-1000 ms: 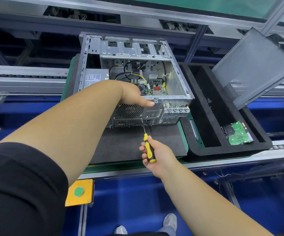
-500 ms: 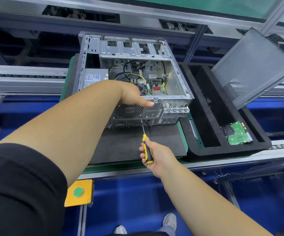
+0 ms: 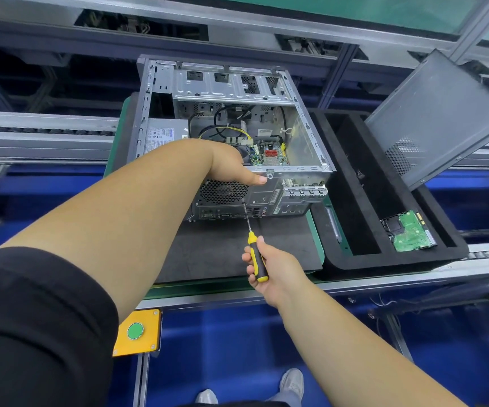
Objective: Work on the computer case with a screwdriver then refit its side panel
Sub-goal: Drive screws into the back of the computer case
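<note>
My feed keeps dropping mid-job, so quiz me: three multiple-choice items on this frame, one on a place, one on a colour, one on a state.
1. Where does the green drive board lie?
A. inside the computer case
B. in the black foam tray, right of the case
C. on the grey mat

2. What colours is the screwdriver handle?
A. red and white
B. all blue
C. yellow and black

3. How is the side panel now?
A. off the case, leaning tilted at the right
B. fitted on the case
C. held in the left hand

Answers:
1 B, it sits in the foam tray's right compartment.
2 C, seen in the right hand.
3 A, the computer case stands open; the left hand rests on its rear edge.
</note>
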A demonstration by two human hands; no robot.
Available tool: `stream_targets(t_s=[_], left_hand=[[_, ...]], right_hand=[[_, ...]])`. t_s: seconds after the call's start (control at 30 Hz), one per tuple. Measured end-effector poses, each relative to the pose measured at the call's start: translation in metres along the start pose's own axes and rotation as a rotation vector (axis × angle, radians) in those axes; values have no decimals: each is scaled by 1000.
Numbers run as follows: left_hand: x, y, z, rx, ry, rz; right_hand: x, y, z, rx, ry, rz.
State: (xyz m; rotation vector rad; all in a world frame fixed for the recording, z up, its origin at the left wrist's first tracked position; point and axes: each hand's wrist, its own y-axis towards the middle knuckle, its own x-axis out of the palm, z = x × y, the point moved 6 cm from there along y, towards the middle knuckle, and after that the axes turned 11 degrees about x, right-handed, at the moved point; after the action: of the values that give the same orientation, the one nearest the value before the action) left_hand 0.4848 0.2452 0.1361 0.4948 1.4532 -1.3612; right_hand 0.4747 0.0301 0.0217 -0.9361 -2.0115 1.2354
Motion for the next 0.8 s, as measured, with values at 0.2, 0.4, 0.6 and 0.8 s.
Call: stream_targets(t_s=[0.2,0.4,0.6,0.8], left_hand=[[0,1,-1,4,4,-4],[0,1,-2,-3,-8,9],[0,1,-2,-5,-10,8],[0,1,-3,-4,1,-6]], right_hand=[[1,-2,1,-1,75,-9],[0,-2,2,9,11,41],[4,1,5,33,136,-52],[3,-4,0,25,98,-18]])
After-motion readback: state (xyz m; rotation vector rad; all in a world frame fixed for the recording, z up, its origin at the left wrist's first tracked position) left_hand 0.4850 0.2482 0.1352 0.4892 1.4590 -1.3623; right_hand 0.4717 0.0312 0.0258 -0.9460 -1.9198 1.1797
